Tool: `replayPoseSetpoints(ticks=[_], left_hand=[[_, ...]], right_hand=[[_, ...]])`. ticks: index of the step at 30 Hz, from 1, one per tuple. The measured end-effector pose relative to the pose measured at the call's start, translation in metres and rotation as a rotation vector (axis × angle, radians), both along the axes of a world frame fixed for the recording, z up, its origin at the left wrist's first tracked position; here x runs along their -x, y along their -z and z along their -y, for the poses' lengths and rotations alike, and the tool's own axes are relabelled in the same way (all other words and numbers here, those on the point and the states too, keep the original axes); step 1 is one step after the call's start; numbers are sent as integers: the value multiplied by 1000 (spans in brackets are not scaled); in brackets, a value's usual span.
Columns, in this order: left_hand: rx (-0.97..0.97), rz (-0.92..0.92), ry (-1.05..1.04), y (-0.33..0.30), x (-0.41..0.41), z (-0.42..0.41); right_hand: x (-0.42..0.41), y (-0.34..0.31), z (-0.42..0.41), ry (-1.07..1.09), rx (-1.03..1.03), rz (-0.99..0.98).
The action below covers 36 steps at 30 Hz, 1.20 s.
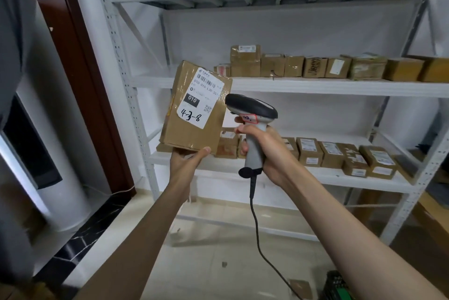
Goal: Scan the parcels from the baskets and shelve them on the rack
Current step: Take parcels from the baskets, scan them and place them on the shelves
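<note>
The right hand (264, 151) is clenching the scanner (252, 115), aiming its head at the label (200, 98). The left hand (187, 161) is gripping the parcel (194, 107) from below, label tilted toward the scanner. The rack (315, 86) behind is offering open shelf room at left.

The white metal shelving rack (267, 86) sets the limits. On its middle shelf a row of brown cardboard boxes (315, 66) fills the back from the centre to the right end, leaving the left part and front strip bare. The lower shelf is crowded with small labelled cartons (340, 156) across centre and right. In front of the rack's left half, the taped brown parcel with a white label (194, 107) and the grey handheld scanner (252, 115), its black cable (257, 226) hanging, block the way.
</note>
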<state>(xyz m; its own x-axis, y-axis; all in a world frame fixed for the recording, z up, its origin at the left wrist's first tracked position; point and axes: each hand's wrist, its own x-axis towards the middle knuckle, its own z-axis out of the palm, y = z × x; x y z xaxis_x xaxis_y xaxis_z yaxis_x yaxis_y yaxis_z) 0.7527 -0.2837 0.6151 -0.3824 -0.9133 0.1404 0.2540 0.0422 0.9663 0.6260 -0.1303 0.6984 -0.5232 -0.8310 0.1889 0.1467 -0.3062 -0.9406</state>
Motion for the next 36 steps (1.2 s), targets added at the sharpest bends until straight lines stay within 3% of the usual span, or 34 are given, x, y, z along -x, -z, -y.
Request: replayPoseSetpoints(ticks=[8, 14, 27, 36], left_hand=[[-106, -85, 6, -39, 13, 96], [-223, -36, -2, -53, 51, 153], [-231, -106, -23, -142, 209, 302], [-464, -92, 125, -180, 300, 364]], right_hand=[[27, -10, 96, -21, -24, -27], [63, -7, 163, -2, -77, -25], [195, -18, 296, -11, -50, -99], [271, -19, 354, 28, -46, -73]])
